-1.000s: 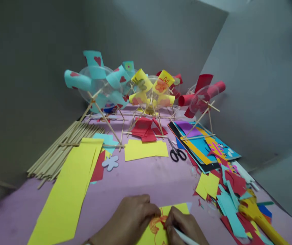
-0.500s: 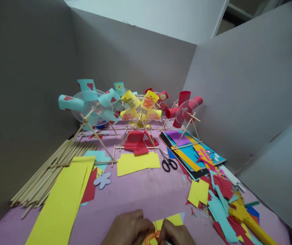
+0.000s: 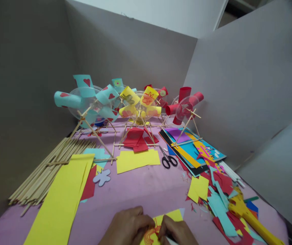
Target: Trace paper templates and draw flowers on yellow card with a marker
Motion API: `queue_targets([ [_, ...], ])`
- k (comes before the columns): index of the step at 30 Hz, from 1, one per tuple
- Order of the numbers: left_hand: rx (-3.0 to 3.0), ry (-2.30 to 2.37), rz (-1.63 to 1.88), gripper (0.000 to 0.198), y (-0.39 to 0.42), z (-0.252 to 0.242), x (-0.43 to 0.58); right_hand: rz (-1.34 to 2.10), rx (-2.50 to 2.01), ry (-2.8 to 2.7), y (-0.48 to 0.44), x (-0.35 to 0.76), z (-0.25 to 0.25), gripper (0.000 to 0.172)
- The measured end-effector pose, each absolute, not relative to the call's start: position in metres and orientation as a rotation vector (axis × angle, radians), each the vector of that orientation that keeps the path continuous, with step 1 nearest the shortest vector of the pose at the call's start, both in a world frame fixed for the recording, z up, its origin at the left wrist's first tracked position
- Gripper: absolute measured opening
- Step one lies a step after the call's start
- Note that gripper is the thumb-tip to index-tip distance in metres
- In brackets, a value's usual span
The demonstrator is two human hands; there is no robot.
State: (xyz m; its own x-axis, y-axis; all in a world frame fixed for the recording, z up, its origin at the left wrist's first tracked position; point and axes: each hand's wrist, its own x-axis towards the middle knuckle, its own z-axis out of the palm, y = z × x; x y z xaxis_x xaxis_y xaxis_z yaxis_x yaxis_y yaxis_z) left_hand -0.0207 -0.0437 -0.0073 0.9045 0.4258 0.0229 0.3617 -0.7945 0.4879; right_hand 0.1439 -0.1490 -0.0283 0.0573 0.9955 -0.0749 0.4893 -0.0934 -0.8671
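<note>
At the bottom of the head view lies a piece of yellow paper (image 3: 172,215) with red-orange drawn lines on it. My left hand (image 3: 129,225) is closed, its bent fingers pressing the paper's left side. From the other side my right hand (image 3: 177,231) grips a marker (image 3: 170,241); only part of its white barrel shows below the fingers. Its tip is hidden, and the fingers rest against the drawing. The two hands are close together over the paper.
Yellow strips (image 3: 56,200) and a bundle of sticks (image 3: 41,173) lie left. Black scissors (image 3: 169,161) and yellow sheets (image 3: 138,161) are ahead. Paper scraps (image 3: 222,211) and a yellow glue gun (image 3: 247,214) lie right. Paper-bladed wheels on stick stands (image 3: 98,137) fill the back.
The view has tilted slightly, so the things on the table sit a little higher. My right hand has shifted slightly and more of the white marker shows; both hands stay at the yellow paper.
</note>
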Motion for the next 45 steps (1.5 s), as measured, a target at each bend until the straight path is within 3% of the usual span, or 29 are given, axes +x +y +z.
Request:
queue_targets([
  [9, 2.520, 0.577, 0.121, 0.022, -0.046, 0.002, -0.019, 0.990, -1.619, -1.212, -0.161, 0.142, -0.001, 0.009],
  [45, 2.560, 0.517, 0.125, 0.022, -0.047, 0.004, -0.019, 0.880, -1.797, -1.328, -0.169, 0.143, -0.004, 0.011],
])
